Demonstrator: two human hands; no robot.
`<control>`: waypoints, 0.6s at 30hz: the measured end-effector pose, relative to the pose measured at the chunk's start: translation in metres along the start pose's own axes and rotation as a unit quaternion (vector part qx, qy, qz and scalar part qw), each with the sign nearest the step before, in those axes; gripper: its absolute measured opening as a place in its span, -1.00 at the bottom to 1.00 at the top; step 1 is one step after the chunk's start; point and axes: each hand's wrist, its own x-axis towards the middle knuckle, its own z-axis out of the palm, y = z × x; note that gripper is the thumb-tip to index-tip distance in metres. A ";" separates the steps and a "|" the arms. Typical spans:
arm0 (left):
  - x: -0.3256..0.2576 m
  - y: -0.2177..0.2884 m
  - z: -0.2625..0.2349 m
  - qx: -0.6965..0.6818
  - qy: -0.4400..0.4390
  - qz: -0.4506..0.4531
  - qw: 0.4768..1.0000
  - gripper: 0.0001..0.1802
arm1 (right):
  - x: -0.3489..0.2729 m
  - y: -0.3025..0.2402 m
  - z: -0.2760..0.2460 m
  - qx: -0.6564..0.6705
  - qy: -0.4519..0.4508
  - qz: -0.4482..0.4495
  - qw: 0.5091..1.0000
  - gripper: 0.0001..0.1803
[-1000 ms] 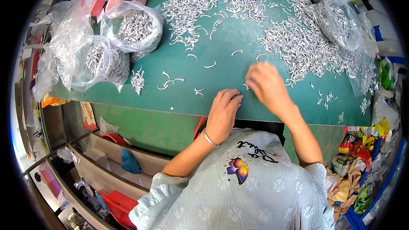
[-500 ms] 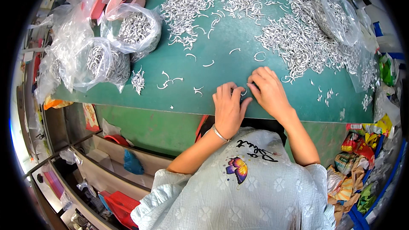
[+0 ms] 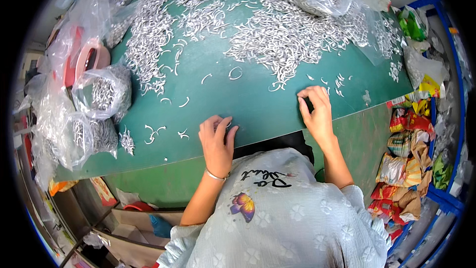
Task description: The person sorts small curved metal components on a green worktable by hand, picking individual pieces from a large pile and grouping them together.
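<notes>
Single head view, left one of a side-by-side pair, worn on the wearer's own head. Looks steeply down and forward, over the pale shirt [image 3: 287,208] nearest the lens, below the hands. Left hand [image 3: 215,141] and right hand [image 3: 318,111] near mid-frame, seen from above and behind, about arm's reach off; forearms enter from below. Fisheye, very wide: round field, black corners, edges bowed near the rim. Takes in the counter [image 3: 263,104] well beyond the hands, plastic bags [image 3: 49,119] out past the left hand, blue rack [image 3: 446,203] past the right. Counter's near edge runs aslant: lower left of the hands, higher right of them.
</notes>
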 end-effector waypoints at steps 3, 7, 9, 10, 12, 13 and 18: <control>-0.001 0.007 -0.008 0.033 -0.032 0.014 0.999 -0.64 | 0.011 0.003 -0.008 -0.010 0.055 0.025 0.998 -0.79; -0.010 0.004 -0.015 0.106 -0.055 0.040 0.992 -0.60 | 0.023 0.016 0.000 -0.146 0.076 0.012 0.986 -0.77; -0.014 -0.003 -0.015 0.095 -0.048 0.045 0.993 -0.60 | 0.020 0.018 -0.001 -0.126 0.067 0.005 0.990 -0.85; -0.015 -0.006 -0.015 0.075 -0.042 0.045 0.995 -0.60 | 0.018 0.020 -0.003 -0.119 0.056 0.004 0.991 -0.86; -0.015 -0.008 -0.014 0.048 -0.027 0.048 0.997 -0.63 | 0.014 0.019 -0.005 -0.106 0.048 0.001 0.993 -0.90; -0.014 -0.009 -0.013 0.043 -0.018 0.051 0.998 -0.64 | 0.011 0.014 -0.007 -0.101 0.052 -0.001 0.993 -0.91; -0.002 0.000 0.006 -0.010 -0.011 0.071 0.997 -0.68 | -0.002 -0.021 0.002 -0.032 0.034 -0.052 0.998 -0.93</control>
